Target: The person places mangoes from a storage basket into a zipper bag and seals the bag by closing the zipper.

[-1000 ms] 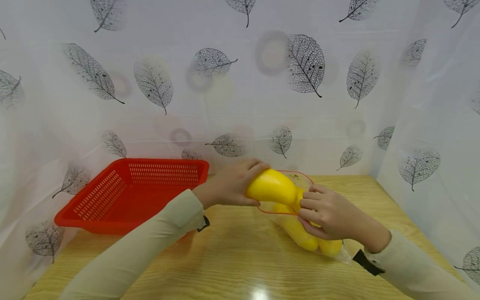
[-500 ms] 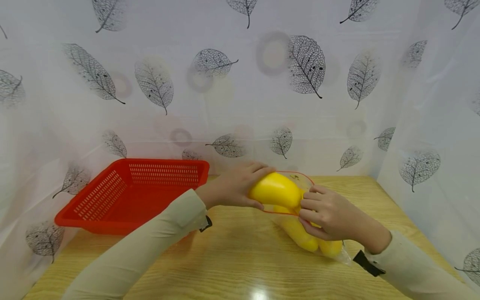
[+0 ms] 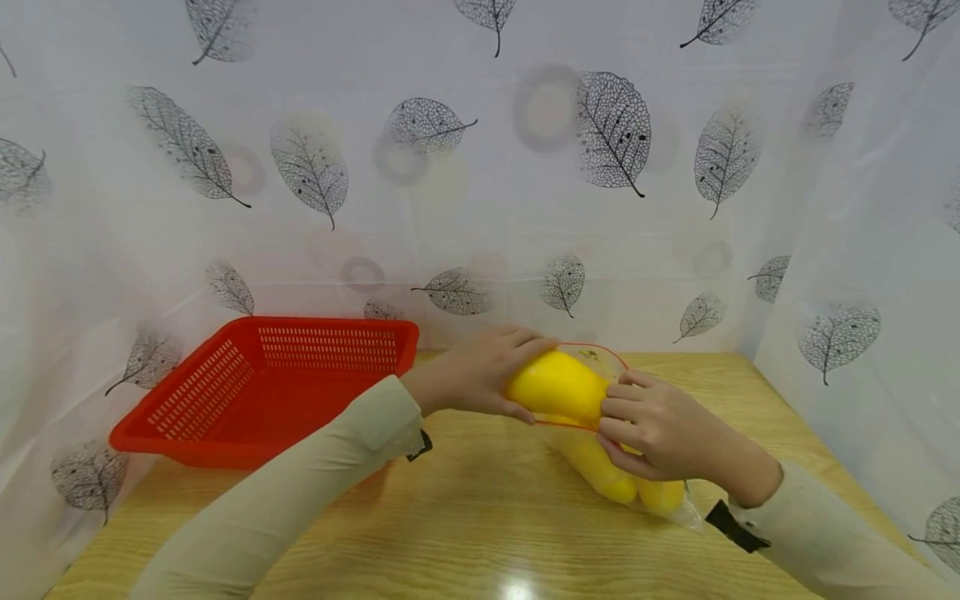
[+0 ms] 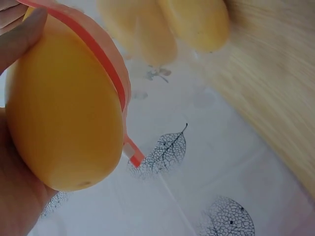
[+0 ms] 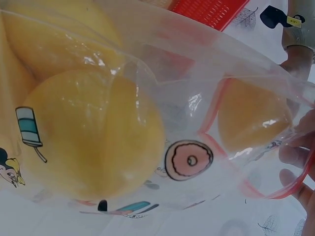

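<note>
My left hand (image 3: 483, 371) grips a smooth yellow mango (image 3: 558, 387) by its near end. The mango lies partly inside the red-rimmed mouth of a clear plastic bag (image 5: 189, 160) printed with cartoon pictures. My right hand (image 3: 660, 425) pinches the bag's rim on the right side. Several more yellow mangoes (image 3: 596, 467) rest inside the bag on the table, partly hidden behind my right hand. In the left wrist view, the red rim (image 4: 106, 61) crosses the held mango, with a thumb on its upper side.
To the left stands a red plastic basket (image 3: 202, 392) with slotted walls; no contents show inside it. The wooden table (image 3: 450, 525) runs under both arms. A white curtain (image 3: 480, 208) with leaf prints closes off the back and both sides.
My left hand has moved a little to the right, carrying the mango further into the bag's mouth. The right hand and the basket have stayed in place.
</note>
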A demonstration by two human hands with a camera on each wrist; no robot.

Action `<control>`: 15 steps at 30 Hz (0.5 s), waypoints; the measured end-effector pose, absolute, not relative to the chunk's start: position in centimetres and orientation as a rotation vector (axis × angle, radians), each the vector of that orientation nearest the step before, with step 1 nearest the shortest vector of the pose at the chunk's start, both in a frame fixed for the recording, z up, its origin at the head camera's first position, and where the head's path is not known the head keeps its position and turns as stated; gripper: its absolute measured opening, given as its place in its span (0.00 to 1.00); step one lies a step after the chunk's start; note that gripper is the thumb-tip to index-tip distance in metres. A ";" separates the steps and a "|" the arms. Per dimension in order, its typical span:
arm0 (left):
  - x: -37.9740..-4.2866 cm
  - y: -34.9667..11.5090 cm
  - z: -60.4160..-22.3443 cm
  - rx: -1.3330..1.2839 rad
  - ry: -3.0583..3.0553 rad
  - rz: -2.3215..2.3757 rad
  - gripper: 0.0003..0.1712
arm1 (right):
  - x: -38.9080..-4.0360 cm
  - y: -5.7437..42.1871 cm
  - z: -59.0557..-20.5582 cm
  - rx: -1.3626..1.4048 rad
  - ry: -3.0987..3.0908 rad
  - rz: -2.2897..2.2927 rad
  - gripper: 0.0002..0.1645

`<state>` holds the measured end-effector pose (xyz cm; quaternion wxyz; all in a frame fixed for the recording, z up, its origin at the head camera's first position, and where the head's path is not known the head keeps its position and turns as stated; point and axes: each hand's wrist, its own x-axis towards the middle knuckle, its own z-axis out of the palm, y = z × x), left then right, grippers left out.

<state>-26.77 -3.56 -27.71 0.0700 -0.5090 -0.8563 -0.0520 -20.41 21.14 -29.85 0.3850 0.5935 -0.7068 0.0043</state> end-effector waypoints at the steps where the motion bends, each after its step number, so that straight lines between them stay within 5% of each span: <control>1: -26.8 -3.5 -27.7 -1.538 -2.575 -0.164 0.53 | -20.4 21.1 -29.9 1.513 -1.792 0.014 0.20; 15: -26.4 -2.4 -27.7 -1.631 -2.559 -0.148 0.52 | -20.1 21.1 -29.8 1.505 -1.838 -0.019 0.21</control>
